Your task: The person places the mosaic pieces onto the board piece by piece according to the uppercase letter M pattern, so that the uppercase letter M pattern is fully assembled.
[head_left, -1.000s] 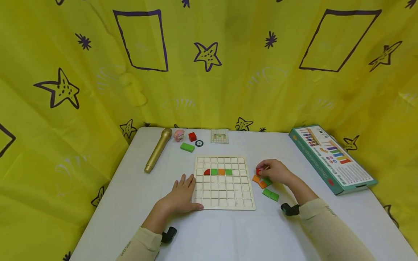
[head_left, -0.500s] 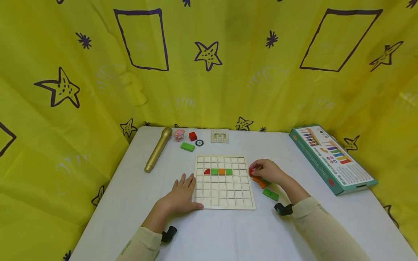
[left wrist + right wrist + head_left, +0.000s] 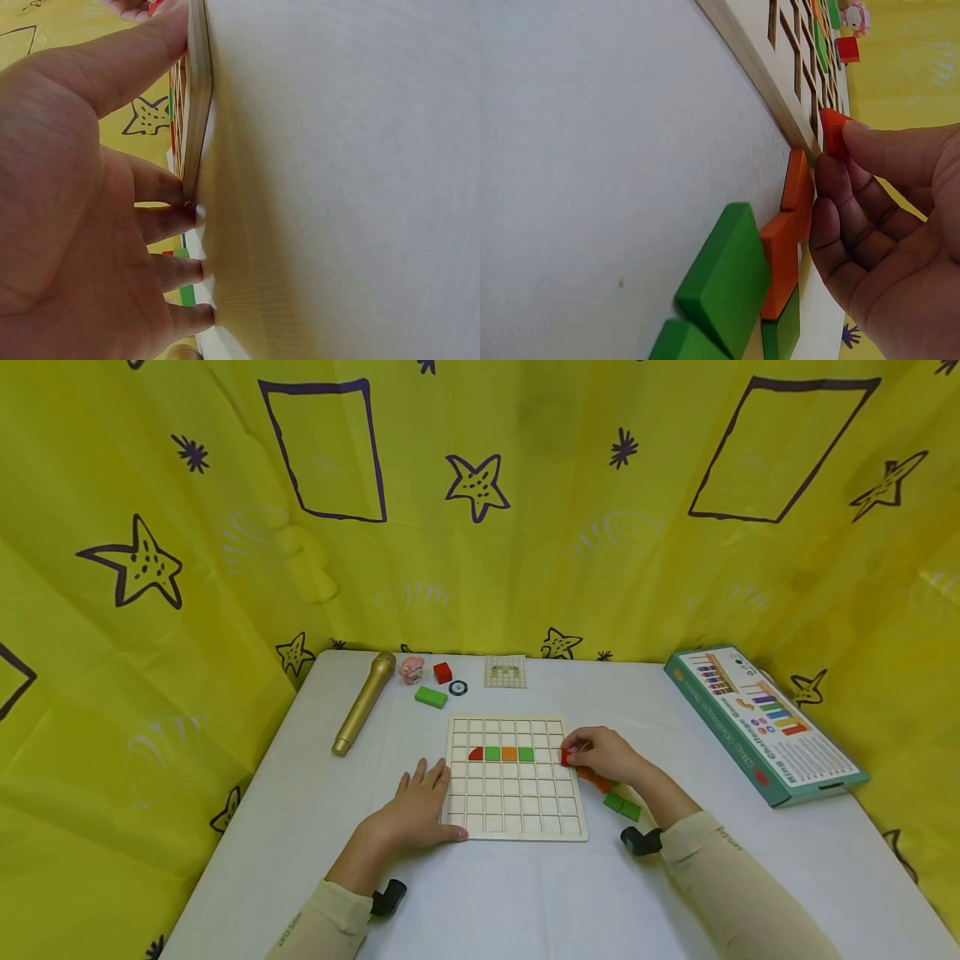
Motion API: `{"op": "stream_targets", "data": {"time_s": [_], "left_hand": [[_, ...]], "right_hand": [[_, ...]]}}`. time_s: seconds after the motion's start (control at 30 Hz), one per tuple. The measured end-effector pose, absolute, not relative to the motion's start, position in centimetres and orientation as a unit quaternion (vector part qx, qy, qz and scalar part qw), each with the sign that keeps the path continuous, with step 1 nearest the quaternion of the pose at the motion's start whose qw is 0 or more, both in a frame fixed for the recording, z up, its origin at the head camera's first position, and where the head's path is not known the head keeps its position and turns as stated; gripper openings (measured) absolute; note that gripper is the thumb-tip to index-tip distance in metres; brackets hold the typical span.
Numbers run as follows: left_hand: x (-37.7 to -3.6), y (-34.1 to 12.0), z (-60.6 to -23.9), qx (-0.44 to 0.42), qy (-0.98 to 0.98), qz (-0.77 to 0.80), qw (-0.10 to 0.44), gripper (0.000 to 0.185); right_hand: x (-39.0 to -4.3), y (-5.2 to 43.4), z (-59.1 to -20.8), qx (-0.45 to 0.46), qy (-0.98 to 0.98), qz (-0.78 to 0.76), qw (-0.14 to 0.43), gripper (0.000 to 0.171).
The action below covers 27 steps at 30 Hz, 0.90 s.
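A wooden grid board (image 3: 513,810) lies flat on the white table. In one of its rows sit a red rounded tile (image 3: 476,754), a green tile (image 3: 492,754), an orange tile (image 3: 509,754) and another green tile (image 3: 526,754). The left hand (image 3: 417,810) rests along the board's left edge, fingers spread and thumb at the near corner. Between thumb and fingertips, the right hand (image 3: 609,755) pinches a red tile (image 3: 834,133) at the board's right edge. Loose orange tiles (image 3: 781,251) and green tiles (image 3: 727,274) lie on the table beneath and beside that hand.
Behind the board are a pattern card (image 3: 505,672), a red cube (image 3: 442,672), a green block (image 3: 431,697), a round black-and-white disc (image 3: 458,688) and a pink figure (image 3: 412,670). A gold microphone (image 3: 363,704) lies left; a game box (image 3: 765,727) lies right.
My right hand has moved left with the red tile, from above the loose tiles to the board's right edge. The left hand has stayed in place.
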<state>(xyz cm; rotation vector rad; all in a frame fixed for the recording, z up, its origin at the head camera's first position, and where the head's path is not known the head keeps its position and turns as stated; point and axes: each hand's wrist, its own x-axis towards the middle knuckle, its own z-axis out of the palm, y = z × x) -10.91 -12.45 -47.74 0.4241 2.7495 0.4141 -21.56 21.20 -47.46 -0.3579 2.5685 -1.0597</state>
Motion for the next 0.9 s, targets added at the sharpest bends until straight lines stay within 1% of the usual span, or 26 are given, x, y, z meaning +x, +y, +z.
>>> {"op": "stream_targets", "data": {"time_s": [0.37, 0.9], "left_hand": [[-11.1, -12.5, -48.0, 0.152, 0.964, 0.148, 0.161, 0.11], [-11.1, -12.4, -48.1, 0.147, 0.965, 0.143, 0.163, 0.11]], "right_hand": [[-21.9, 19.6, -47.3, -0.129, 0.898, -0.381, 0.182, 0.014], [-22.5, 17.4, -46.7, -0.141, 0.909, -0.353, 0.173, 0.007]]}}
